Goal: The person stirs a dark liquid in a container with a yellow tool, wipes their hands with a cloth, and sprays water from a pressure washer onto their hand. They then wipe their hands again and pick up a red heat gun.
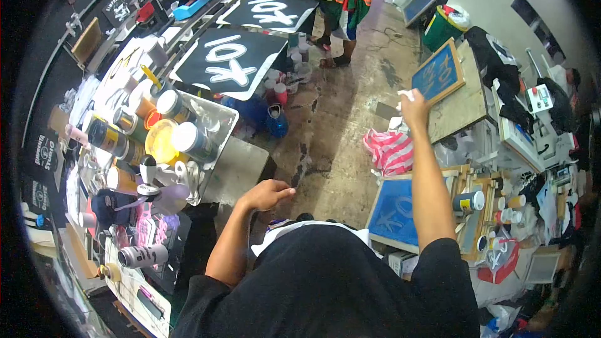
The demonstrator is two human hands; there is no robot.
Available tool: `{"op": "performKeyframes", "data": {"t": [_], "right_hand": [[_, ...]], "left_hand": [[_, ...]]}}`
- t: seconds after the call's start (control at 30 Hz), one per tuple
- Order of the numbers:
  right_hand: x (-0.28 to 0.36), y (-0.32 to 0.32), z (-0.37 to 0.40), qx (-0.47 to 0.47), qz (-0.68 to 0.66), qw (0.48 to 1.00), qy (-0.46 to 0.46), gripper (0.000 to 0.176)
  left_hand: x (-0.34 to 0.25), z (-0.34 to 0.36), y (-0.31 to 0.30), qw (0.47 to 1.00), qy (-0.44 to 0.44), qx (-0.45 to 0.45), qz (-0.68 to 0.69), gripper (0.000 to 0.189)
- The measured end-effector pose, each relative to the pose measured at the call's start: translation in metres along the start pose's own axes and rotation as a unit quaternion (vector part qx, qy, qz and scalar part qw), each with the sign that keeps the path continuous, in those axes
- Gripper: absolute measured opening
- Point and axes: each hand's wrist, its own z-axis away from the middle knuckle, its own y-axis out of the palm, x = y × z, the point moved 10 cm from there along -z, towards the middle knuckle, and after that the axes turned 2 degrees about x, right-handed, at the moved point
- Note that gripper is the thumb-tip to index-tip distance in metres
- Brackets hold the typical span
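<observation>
My right hand (414, 110) is stretched out to the right, its fingers closed on a crumpled white cloth or paper (407, 94). Just beyond it, a wood-framed blue screen (438, 72) with pale lettering stands tilted at the edge of a table (460, 109). My left hand (269, 194) hangs over the floor in front of my body, fingers apart and holding nothing. Left of that hand is a metal tray (228, 126) crowded with paint tubs. Another blue screen (393, 213) leans low, beside my right forearm.
Two black printed sheets (220, 62) (269, 12) lie along the rail at upper left. A co-worker (350, 0) stands at the far end, one hand over a framed screen. A pink-striped bag (389, 150) and a blue container (277, 122) sit on the floor.
</observation>
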Motion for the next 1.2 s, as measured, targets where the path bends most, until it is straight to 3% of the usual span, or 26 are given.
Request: {"op": "performKeyframes", "data": {"t": [0.03,0.1,0.13,0.17,0.2,0.23,0.27,0.3,0.37,0.4,0.43,0.47,0.5,0.53,0.57,0.6,0.67,0.7,0.73,0.8,0.83,0.87,1.0,1.1,1.17,1.2], "right_hand": [[0.002,0.014,0.006,0.014,-0.069,0.997,-0.013,0.024],[0.014,0.051,0.046,0.038,-0.321,0.946,0.014,0.017],[0.007,0.099,0.068,0.101,-0.541,0.829,0.099,0.016],[0.019,0.127,0.099,0.114,-0.595,0.767,0.210,0.019],[0.059,0.119,0.112,0.112,-0.250,0.959,-0.070,0.028],[0.117,0.116,0.140,0.249,-0.105,0.945,-0.182,0.044],[0.112,0.116,0.164,0.127,-0.330,0.935,-0.023,0.060],[0.104,0.098,0.152,0.099,-0.329,0.939,-0.015,0.060],[0.094,0.110,0.135,0.272,-0.409,0.868,0.078,0.064],[0.111,0.058,0.100,0.115,-0.407,0.901,-0.101,0.065],[0.118,0.014,0.084,0.117,-0.484,0.864,-0.075,0.066],[0.095,-0.001,0.062,0.051,-0.464,0.883,-0.057,0.059],[0.082,-0.036,0.050,-0.110,-0.252,0.931,-0.242,0.057],[0.046,-0.044,0.024,-0.056,-0.577,0.815,-0.010,0.056],[0.053,-0.064,0.031,-0.022,-0.638,0.770,0.011,0.055],[0.051,-0.072,0.040,0.009,-0.696,0.717,0.031,0.055],[0.051,-0.094,0.059,-0.051,-0.594,0.794,-0.122,0.053],[0.046,-0.088,0.062,-0.021,-0.705,0.706,-0.054,0.057],[0.053,-0.100,0.070,-0.021,-0.625,0.779,-0.052,0.059],[0.029,-0.114,0.060,-0.071,-0.668,0.740,0.009,0.062],[0.024,-0.130,0.052,-0.069,-0.718,0.692,0.019,0.065],[0.007,-0.139,0.042,-0.052,-0.693,0.718,0.040,0.065],[-0.053,-0.107,0.013,0.006,-0.712,0.693,0.111,0.063],[-0.094,-0.042,0.022,0.046,-0.747,0.647,0.150,0.066],[-0.096,-0.014,0.023,0.096,-0.761,0.623,0.152,0.068],[-0.098,0.005,0.029,0.133,-0.766,0.596,0.201,0.068]], "left_hand": [[0.000,-0.009,0.002,1.000,0.002,-0.001,-0.004,0.048],[-0.016,-0.033,-0.027,0.931,0.096,-0.125,0.328,0.050],[-0.014,-0.063,-0.036,0.904,0.122,-0.152,0.380,0.054],[-0.026,-0.085,-0.051,0.854,0.167,-0.224,0.438,0.055],[-0.047,-0.104,-0.063,0.794,0.205,-0.282,0.498,0.056],[-0.102,-0.109,-0.063,0.760,0.234,-0.190,0.575,0.056],[-0.132,-0.108,-0.079,0.812,0.259,-0.226,0.473,0.056],[-0.149,-0.123,-0.086,0.796,0.314,-0.194,0.479,0.054],[-0.184,-0.143,-0.091,0.792,0.393,-0.163,0.439,0.052],[-0.219,-0.138,-0.081,0.795,0.398,-0.150,0.432,0.052],[-0.271,-0.111,-0.064,0.768,0.434,-0.113,0.456,0.057],[-0.309,-0.086,-0.046,0.737,0.468,-0.074,0.482,0.064],[-0.332,-0.068,-0.024,0.769,0.500,-0.093,0.388,0.070],[-0.349,-0.052,-0.007,0.789,0.528,-0.113,0.293,0.075],[-0.369,-0.037,-0.003,0.799,0.576,-0.125,0.120,0.081],[-0.393,-0.037,-0.007,0.734,0.657,-0.166,0.029,0.079],[-0.424,-0.038,-0.022,0.591,0.779,-0.182,-0.098,0.067],[-0.449,-0.048,-0.030,0.603,0.780,-0.158,-0.054,0.060],[-0.465,-0.051,-0.039,0.616,0.776,-0.138,-0.008,0.055],[-0.478,-0.070,-0.021,0.707,0.698,-0.109,0.046,0.041],[-0.475,-0.072,-0.009,0.702,0.694,-0.141,0.073,0.037],[-0.469,-0.077,0.004,0.697,0.689,-0.170,0.101,0.034],[-0.446,-0.120,0.035,0.707,0.665,-0.199,0.132,0.032],[-0.427,-0.171,0.026,0.728,0.645,-0.221,0.073,0.025],[-0.425,-0.181,0.033,0.643,0.714,-0.206,-0.186,0.015],[-0.426,-0.192,0.019,0.652,0.698,-0.223,-0.194,0.015]]}}
